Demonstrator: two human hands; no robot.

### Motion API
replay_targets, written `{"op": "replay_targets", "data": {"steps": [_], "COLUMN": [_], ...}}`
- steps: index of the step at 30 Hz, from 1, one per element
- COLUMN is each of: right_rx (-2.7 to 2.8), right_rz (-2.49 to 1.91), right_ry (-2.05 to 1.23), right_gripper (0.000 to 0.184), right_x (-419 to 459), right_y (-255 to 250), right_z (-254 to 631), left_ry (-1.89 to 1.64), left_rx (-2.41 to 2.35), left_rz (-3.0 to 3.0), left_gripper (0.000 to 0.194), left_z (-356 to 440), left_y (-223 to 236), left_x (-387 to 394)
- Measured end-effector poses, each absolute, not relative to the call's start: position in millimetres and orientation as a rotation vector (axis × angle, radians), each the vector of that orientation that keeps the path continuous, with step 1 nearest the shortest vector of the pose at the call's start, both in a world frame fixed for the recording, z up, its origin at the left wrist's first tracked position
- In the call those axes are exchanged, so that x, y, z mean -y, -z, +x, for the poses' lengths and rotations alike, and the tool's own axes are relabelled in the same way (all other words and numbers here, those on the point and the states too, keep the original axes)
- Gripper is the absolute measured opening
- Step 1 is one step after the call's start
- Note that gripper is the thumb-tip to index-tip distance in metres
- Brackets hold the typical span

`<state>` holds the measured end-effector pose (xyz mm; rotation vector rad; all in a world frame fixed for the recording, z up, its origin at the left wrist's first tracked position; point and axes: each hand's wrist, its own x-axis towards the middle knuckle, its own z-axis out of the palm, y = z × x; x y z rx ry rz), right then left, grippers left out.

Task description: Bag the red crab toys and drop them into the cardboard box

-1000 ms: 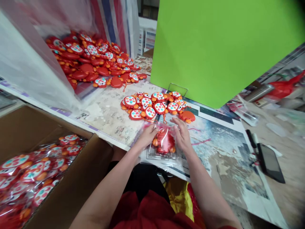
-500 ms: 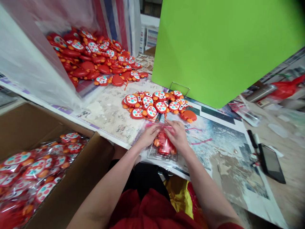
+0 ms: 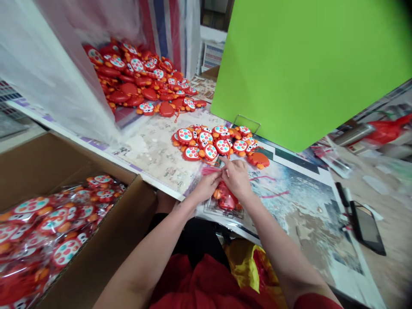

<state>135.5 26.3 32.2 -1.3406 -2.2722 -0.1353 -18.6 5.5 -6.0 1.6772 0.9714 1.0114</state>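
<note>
A clear plastic bag with a red and orange crab-shaped toy [image 3: 225,198] inside lies at the front edge of the table. My left hand [image 3: 208,185] pinches the bag's upper edge from the left, where a pink strip shows. From the right, my right hand [image 3: 237,177] closes on the same edge, its fingers meeting those of the left. Just beyond my fingers is a small group of unbagged crab toys [image 3: 210,152] with dotted white faces; one red toy [image 3: 258,159] lies face down at its right end.
A cardboard box [image 3: 141,201] of bagged toys stands at lower left. A striped sack [image 3: 175,30] holds a heap of loose toys [image 3: 128,88]. A green board [image 3: 289,64] rises behind the table [image 3: 154,154]. A dark phone-like device [image 3: 367,227] lies at right.
My hands have drawn together at the bag's top edge, the right fingers curling in more. The whole view has shifted slightly, moving the scene right.
</note>
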Motion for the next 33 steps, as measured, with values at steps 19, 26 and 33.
{"op": "replay_targets", "data": {"steps": [19, 26, 33], "right_rx": [2.374, 2.495, 2.393], "right_rz": [-1.401, -1.386, -1.358], "right_ry": [0.078, 0.252, 0.060], "right_gripper": [0.051, 0.048, 0.046], "right_x": [-12.5, -15.5, -24.9], "right_y": [-39.6, -42.9, -44.8], "right_z": [126.4, 132.4, 128.5], "left_ry": [-1.085, -1.070, -1.029], "left_rx": [-0.996, -1.006, -1.022], "left_rz": [1.641, 1.689, 1.720], "left_gripper": [0.031, 0.031, 0.032], "left_z": [-16.1, -15.7, -15.9], "left_y": [11.5, 10.4, 10.6], "left_x": [-5.6, -5.3, -4.5]}}
